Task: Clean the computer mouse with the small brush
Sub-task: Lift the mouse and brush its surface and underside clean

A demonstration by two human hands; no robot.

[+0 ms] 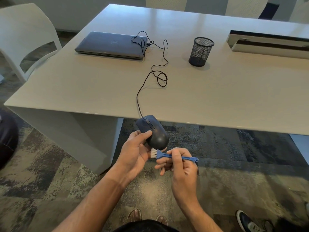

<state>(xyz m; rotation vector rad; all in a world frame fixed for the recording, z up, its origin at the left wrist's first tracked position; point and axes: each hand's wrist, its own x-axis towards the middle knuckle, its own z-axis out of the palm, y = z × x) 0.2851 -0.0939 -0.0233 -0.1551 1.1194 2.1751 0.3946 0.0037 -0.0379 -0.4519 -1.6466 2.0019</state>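
In front of the near edge of the pale grey table [217,97], over the mottled grey-green carpet [234,190], the person holds a black corded computer mouse [154,131] in the air, clear of the tabletop. The left hand [135,153] cradles it from below and from its left side, thumb curled over the top shell and fingers wrapped beneath, so the grip closes round the mouse. The right hand [180,166] pinches the handle of a small blue plastic brush with white bristles [168,155]; thumb and forefinger press on the stem, the other fingers curled beneath. The brush lies roughly level, its bristles pointing left and touching the rear lower edge of the mouse, just beside the left palm. The thin black cable [150,72] runs from the nose of the mouse up onto the table in loose loops to the right side of a closed dark blue-grey laptop [110,44]. To the right of the laptop, well apart, stands an upright black wire-mesh pen cup [201,51]; no contents can be made out through the mesh. Farther right lies a long white cable trough with dark brush strips [270,42]. A white moulded chair [25,34] stands at the table's left.
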